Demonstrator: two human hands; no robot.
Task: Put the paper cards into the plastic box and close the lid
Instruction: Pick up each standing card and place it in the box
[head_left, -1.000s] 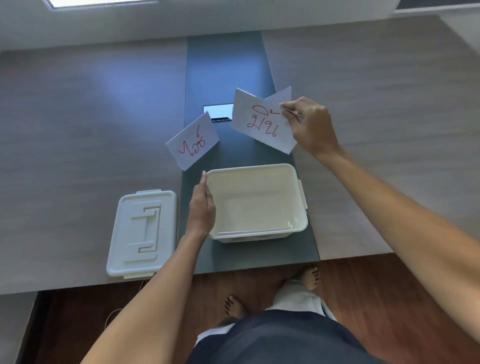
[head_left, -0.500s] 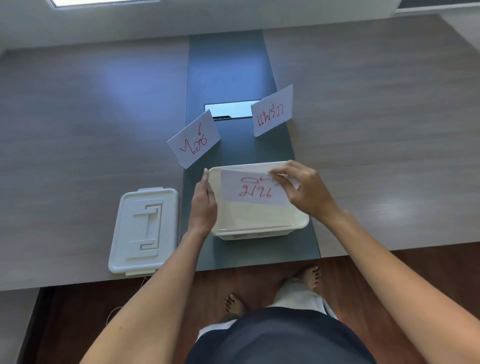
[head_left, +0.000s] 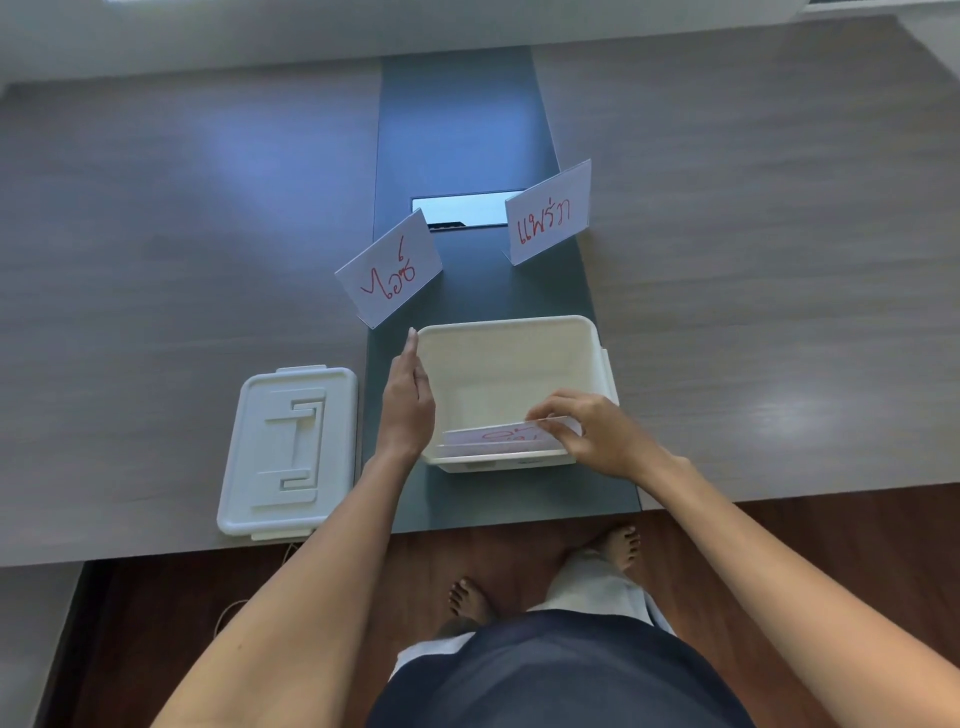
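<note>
A view looking down from a person's head at a grey wooden table (head_left: 156, 260) with a dark strip along its middle. An open white plastic box (head_left: 511, 332) sits on the strip near the table's front edge. The left hand (head_left: 408, 400) lies flat against the box's left wall, fingers straight and together, clasping nothing. The right hand (head_left: 597, 431) pinches the top edge of a folded paper card with red writing (head_left: 501, 435), which stands low inside the box against its near wall. Two more folded cards stand upright on the strip beyond the box: a left card with red writing (head_left: 389, 273), just past the box's far left corner, and a right card with red writing (head_left: 548, 218), farther back. Between them, a rectangular metal hatch (head_left: 467, 208) is set into the strip. The box's white lid (head_left: 288, 452) lies flat on the table, left of the box and apart from it
</note>
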